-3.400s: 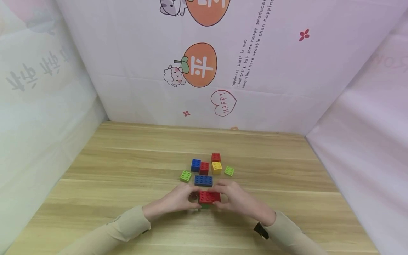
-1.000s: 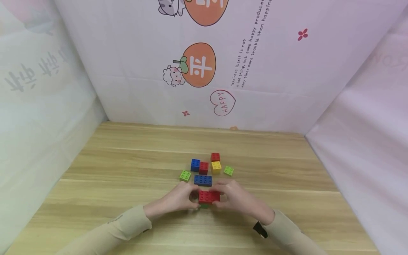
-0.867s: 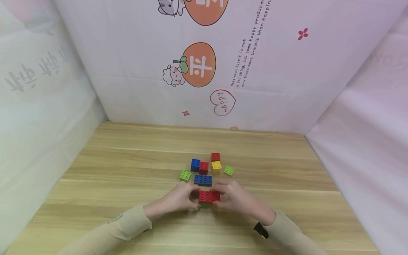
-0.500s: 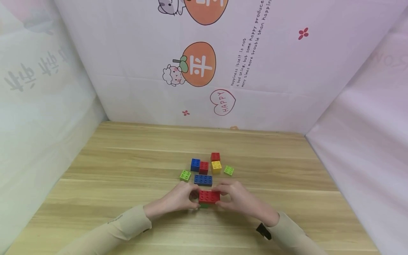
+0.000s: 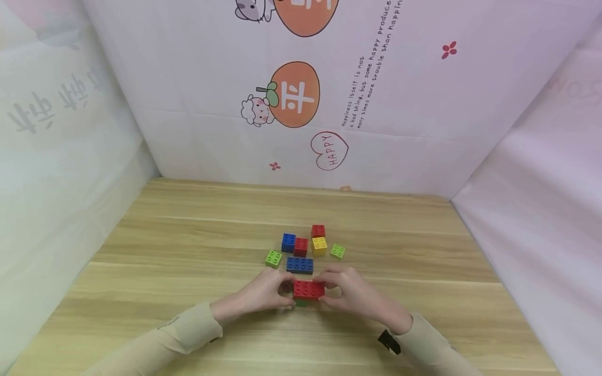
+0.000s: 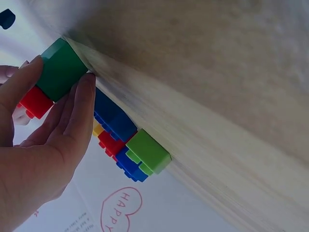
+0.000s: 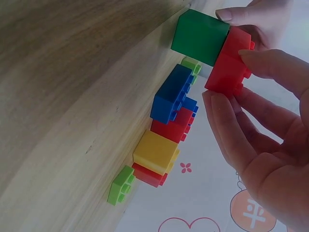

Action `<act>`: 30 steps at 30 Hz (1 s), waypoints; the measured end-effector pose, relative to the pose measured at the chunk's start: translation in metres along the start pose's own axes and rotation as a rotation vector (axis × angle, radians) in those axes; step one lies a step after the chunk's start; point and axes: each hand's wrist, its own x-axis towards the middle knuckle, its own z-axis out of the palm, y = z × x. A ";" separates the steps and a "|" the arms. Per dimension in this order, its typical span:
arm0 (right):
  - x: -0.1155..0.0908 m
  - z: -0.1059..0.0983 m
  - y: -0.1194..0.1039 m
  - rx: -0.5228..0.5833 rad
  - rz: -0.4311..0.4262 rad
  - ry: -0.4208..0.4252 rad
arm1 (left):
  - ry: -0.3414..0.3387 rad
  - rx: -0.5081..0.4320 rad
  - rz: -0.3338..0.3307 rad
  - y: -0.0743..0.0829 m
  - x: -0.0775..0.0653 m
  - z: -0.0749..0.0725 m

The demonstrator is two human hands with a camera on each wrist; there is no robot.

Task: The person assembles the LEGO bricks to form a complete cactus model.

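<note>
A long red brick (image 5: 305,289) sits across the top of a dark green block (image 7: 200,37) near the front of the table. My left hand (image 5: 264,291) pinches the green block between thumb and fingers at its left end. From the other side, my right hand (image 5: 355,297) pinches the overhanging right part of the red brick. In the right wrist view the thumb (image 7: 268,65) lies on one side of this brick and the fingertips on the other. The head view shows only a sliver of the green block, under the red one.
Just beyond the hands lies a long blue brick (image 5: 300,266). Behind it are a blue brick (image 5: 289,243), two small red bricks (image 5: 301,247) and a yellow brick (image 5: 319,246). Light green bricks lie at left (image 5: 274,259) and right (image 5: 337,251). Printed cloth walls (image 5: 385,156) enclose the wooden table (image 5: 197,230).
My right thumb and fingers have shifted slightly to the right along the red brick, so more of its studs show. My left hand and the loose bricks have stayed in place.
</note>
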 end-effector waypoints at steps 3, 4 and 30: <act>0.000 0.000 0.000 0.002 -0.001 0.000 | -0.010 -0.008 0.000 0.000 -0.001 -0.001; 0.000 0.000 0.000 0.003 -0.003 0.001 | -0.013 -0.005 -0.003 0.000 -0.001 -0.002; -0.001 0.001 0.003 0.020 0.001 0.014 | 0.171 -0.058 0.012 -0.014 0.000 -0.046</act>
